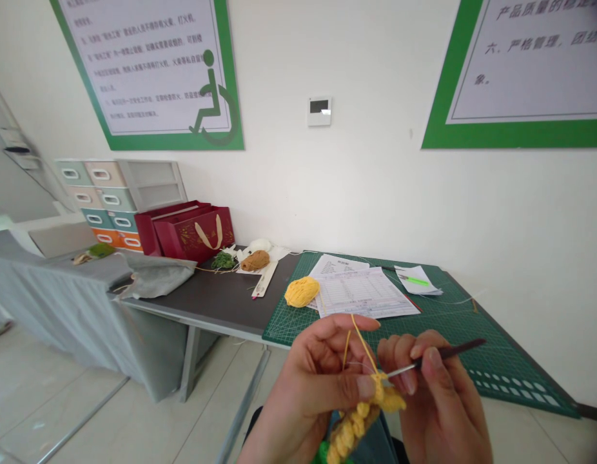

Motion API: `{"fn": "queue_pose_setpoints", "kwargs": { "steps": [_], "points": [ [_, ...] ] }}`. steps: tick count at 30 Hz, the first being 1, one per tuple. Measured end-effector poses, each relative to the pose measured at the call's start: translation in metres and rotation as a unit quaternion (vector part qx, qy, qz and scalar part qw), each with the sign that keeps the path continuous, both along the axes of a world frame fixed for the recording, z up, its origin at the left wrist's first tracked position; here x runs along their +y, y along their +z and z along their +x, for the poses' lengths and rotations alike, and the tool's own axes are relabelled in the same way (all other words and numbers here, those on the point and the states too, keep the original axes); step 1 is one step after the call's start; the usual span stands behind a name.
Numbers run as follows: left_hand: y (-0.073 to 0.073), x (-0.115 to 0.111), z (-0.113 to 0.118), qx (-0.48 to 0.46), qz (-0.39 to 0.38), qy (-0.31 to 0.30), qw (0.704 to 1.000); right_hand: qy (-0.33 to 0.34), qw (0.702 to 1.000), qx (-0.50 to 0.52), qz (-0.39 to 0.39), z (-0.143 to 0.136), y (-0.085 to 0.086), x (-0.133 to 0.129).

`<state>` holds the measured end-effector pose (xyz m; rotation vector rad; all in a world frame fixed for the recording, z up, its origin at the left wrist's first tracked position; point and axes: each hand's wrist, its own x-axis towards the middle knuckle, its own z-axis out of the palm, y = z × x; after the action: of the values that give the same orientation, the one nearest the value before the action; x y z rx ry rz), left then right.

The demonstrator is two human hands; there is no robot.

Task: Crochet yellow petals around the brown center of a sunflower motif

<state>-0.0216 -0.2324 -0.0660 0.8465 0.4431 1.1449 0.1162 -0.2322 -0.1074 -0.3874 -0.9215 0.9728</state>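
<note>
Yellow crochet piece (345, 437): from my remote seat I see the left hand (318, 377) pinching it; just rightward, the right hand (441, 386) grips a crochet hook (454, 350).

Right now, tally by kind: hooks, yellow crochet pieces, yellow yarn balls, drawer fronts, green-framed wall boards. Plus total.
Crochet hook: 1, in the right hand
Yellow crochet piece: 1, in the left hand
Yellow yarn ball: 1
Drawer fronts: 8
Green-framed wall boards: 2
Total: 13
</note>
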Motion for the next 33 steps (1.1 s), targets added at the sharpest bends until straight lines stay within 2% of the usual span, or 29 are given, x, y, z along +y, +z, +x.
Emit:
{"fn": "queue_pose_setpoints", "kwargs": {
  "steps": [8,14,19,22,26,33],
  "points": [
    [-0.002,-0.003,0.001,0.028,0.03,0.02,0.999,0.031,0.999,0.0,-0.032,0.0,-0.002,0.0],
    [-0.011,0.002,0.004,0.006,0.089,0.025,0.996,0.078,0.995,0.002,-0.066,0.004,-0.002,0.002],
    [-0.012,0.002,0.002,0.029,0.102,0.014,0.994,0.107,0.982,0.031,-0.154,0.004,-0.002,-0.003],
    [-0.01,0.0,0.0,0.043,0.085,0.013,0.995,0.102,0.979,0.042,-0.169,0.004,-0.004,-0.005],
    [-0.012,0.002,0.001,0.04,0.098,0.011,0.994,0.089,0.981,0.034,-0.166,0.006,-0.005,-0.006],
    [-0.013,0.004,0.002,-0.003,0.096,0.004,0.995,0.063,0.983,0.014,-0.17,0.006,0.0,-0.004]
  ]
}}
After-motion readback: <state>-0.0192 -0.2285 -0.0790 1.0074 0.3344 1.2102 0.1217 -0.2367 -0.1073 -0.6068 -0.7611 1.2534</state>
